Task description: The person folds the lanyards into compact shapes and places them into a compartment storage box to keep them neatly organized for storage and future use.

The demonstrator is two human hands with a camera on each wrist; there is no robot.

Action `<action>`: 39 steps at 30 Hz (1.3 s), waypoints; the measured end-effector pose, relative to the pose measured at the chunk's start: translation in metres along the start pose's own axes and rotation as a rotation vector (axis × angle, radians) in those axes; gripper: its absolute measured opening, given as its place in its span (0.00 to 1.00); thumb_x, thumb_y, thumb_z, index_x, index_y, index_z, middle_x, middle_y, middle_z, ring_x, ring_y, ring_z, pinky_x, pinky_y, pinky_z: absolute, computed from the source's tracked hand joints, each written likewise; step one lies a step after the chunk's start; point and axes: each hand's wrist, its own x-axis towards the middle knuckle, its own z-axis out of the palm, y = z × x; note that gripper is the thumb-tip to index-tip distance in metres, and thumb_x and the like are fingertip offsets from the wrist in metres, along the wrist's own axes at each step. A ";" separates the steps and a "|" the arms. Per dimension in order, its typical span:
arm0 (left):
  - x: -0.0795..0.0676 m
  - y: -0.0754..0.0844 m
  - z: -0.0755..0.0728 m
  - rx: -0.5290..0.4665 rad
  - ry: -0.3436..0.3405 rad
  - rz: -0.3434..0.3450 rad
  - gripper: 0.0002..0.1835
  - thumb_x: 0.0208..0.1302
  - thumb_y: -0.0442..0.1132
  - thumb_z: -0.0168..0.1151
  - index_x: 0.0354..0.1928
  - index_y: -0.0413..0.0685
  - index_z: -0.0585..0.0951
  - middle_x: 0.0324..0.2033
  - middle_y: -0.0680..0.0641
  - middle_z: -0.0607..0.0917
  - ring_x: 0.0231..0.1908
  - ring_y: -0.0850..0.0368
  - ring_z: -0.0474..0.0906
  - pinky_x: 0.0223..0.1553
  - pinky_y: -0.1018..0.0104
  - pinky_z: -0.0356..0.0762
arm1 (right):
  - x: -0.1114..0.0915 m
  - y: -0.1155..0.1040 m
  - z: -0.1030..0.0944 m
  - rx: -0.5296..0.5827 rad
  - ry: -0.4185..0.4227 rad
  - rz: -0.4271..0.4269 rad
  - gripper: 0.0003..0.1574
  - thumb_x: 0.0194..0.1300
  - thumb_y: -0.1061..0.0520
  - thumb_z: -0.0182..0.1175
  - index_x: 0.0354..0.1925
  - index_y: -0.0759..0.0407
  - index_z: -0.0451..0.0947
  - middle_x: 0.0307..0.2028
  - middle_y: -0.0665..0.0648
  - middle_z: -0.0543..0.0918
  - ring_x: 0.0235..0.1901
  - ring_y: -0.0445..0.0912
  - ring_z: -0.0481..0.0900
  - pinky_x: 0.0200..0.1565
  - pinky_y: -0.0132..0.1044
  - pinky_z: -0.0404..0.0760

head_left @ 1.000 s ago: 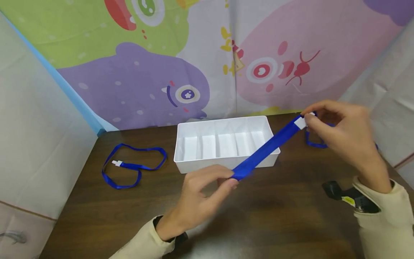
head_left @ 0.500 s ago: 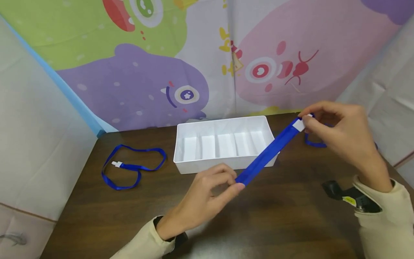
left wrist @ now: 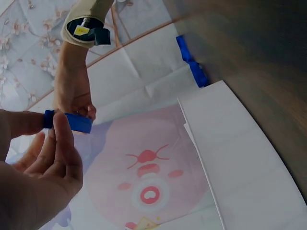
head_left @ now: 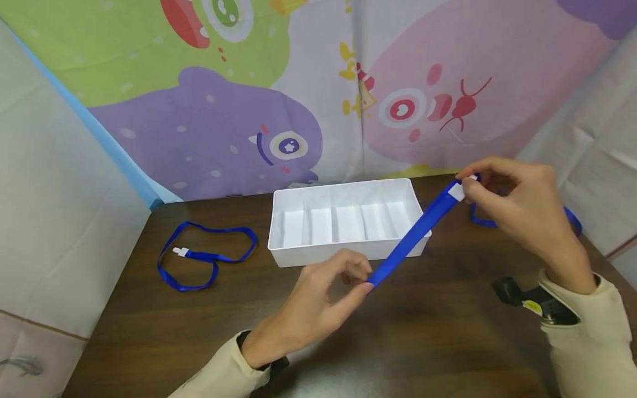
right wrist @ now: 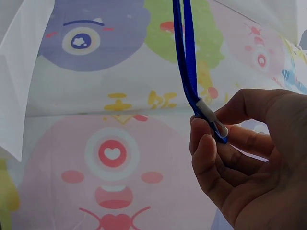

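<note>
A blue lanyard (head_left: 415,235) is stretched folded between both hands, slanting up to the right in front of the white box. My left hand (head_left: 318,301) pinches its lower end between thumb and fingers. At the upper end, my right hand (head_left: 522,207) pinches the strap by its white clip (head_left: 457,192). In the right wrist view the clip (right wrist: 207,111) lies between thumb and fingertips, with the strap layers running upward. The left wrist view shows the strap end (left wrist: 79,123) at the left fingertips, the right hand beyond it.
A white box (head_left: 325,255) with several compartments stands at the table's back. Another blue lanyard (head_left: 211,256) with a white clip lies left of it. A further blue strap (head_left: 483,218) lies at the right, partly behind the right hand. Printed cloth (head_left: 338,149) hangs behind.
My left hand has moved slightly right along with the lower end of the lanyard. The right hand has shifted a little left, so the strap hangs steeper.
</note>
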 end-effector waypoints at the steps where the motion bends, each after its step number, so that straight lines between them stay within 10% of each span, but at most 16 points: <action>1: 0.000 0.000 0.000 -0.003 -0.027 -0.005 0.11 0.64 0.27 0.63 0.46 0.43 0.76 0.29 0.50 0.84 0.32 0.64 0.80 0.38 0.75 0.79 | 0.000 -0.001 0.000 0.003 -0.001 -0.001 0.07 0.60 0.66 0.66 0.37 0.57 0.87 0.21 0.46 0.78 0.18 0.34 0.71 0.20 0.25 0.66; 8: -0.003 0.001 0.001 -0.005 -0.231 -0.004 0.07 0.69 0.29 0.60 0.46 0.44 0.82 0.35 0.53 0.85 0.36 0.71 0.78 0.41 0.80 0.77 | -0.001 -0.003 0.002 0.026 -0.016 -0.016 0.09 0.59 0.68 0.67 0.38 0.58 0.87 0.21 0.45 0.80 0.18 0.35 0.72 0.20 0.25 0.67; 15: -0.004 0.005 -0.003 -0.024 -0.283 0.065 0.08 0.63 0.30 0.66 0.43 0.45 0.84 0.32 0.55 0.84 0.34 0.73 0.76 0.39 0.82 0.75 | -0.002 -0.004 0.009 0.031 -0.054 -0.034 0.10 0.60 0.68 0.67 0.40 0.58 0.87 0.22 0.47 0.81 0.16 0.36 0.72 0.20 0.25 0.70; 33: -0.001 0.017 -0.010 0.311 -0.164 0.324 0.09 0.64 0.30 0.65 0.45 0.46 0.86 0.38 0.54 0.82 0.40 0.62 0.76 0.44 0.74 0.72 | -0.001 -0.002 0.021 -0.037 -0.108 -0.033 0.07 0.61 0.64 0.68 0.39 0.56 0.87 0.25 0.48 0.83 0.21 0.36 0.74 0.24 0.24 0.71; 39: 0.002 0.022 -0.019 0.300 -0.250 0.321 0.08 0.66 0.31 0.64 0.44 0.46 0.85 0.57 0.48 0.79 0.61 0.54 0.72 0.63 0.64 0.68 | -0.002 -0.003 0.028 -0.035 -0.158 -0.040 0.07 0.63 0.64 0.66 0.39 0.55 0.86 0.24 0.47 0.82 0.20 0.39 0.74 0.24 0.26 0.72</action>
